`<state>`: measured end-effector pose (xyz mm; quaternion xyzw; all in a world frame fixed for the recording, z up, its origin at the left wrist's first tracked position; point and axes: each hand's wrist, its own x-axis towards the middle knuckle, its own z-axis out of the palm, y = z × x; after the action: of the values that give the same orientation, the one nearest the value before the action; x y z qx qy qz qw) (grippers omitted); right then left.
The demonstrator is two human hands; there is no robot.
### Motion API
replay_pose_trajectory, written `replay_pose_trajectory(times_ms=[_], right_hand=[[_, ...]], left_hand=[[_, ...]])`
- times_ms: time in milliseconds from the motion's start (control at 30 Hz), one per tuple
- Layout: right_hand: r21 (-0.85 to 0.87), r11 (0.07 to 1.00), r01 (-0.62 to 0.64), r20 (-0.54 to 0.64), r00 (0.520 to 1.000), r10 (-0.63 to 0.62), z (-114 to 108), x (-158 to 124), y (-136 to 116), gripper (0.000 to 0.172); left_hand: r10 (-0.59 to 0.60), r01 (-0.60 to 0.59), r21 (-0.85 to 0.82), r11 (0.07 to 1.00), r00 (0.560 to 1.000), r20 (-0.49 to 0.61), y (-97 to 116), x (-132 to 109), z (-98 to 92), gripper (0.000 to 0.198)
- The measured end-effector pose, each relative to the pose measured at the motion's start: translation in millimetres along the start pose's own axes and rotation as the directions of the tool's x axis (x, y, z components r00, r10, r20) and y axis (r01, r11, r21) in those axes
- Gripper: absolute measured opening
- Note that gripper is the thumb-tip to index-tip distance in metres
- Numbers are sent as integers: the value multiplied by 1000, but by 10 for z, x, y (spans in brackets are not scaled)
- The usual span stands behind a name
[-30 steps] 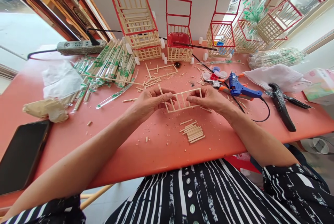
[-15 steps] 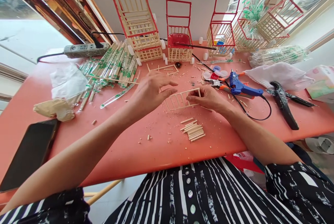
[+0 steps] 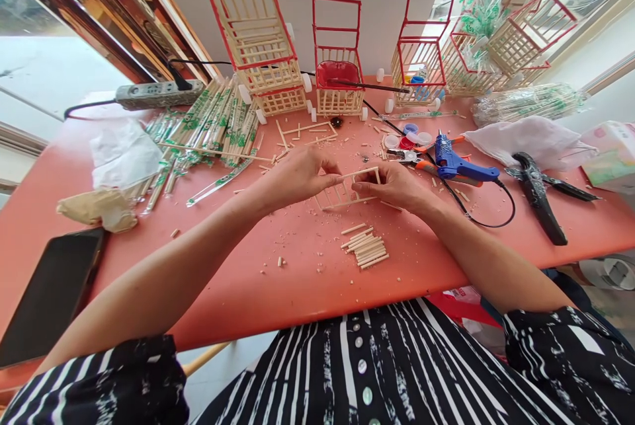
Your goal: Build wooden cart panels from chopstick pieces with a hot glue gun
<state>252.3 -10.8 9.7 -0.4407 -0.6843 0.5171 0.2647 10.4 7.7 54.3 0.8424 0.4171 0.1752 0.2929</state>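
Note:
A small ladder-like frame of pale wooden sticks [image 3: 342, 195] is held just above the table between my hands. My right hand [image 3: 394, 185] is closed on its right end, thumb and fingers pinching the sticks. My left hand [image 3: 310, 176] is closed at the far left part of the frame, thumb and forefinger meeting on its upper rail; some of the fingers are hidden. Below the frame lies a small pile of short cut sticks [image 3: 370, 248].
Stick-built carts with red trim [image 3: 340, 81] line the back. Wrapped chopsticks [image 3: 213, 114] and a power strip [image 3: 159, 94] lie at left, a phone [image 3: 52, 293] at front left. At right are a blue glue gun [image 3: 459, 164], pliers [image 3: 409, 157] and a black-handled tool [image 3: 538, 200].
My left hand has come right and down onto the frame, its raised, parted fingers now closed on the rail. My right hand keeps its hold in nearly the same place.

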Motion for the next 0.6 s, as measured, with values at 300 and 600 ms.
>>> replay_pose_trajectory(times_ms=[300,600], right_hand=[[-26,1000,10,-21,1000,-11,-18,14,33,38],[-10,999,-34,1,999,34,-23,-2,-8,39]], left_hand=[[-72,79,-49,996,988,138,19,144,-85,19],[-43,75,-110,991,964,263,-18,239,-141,20]])
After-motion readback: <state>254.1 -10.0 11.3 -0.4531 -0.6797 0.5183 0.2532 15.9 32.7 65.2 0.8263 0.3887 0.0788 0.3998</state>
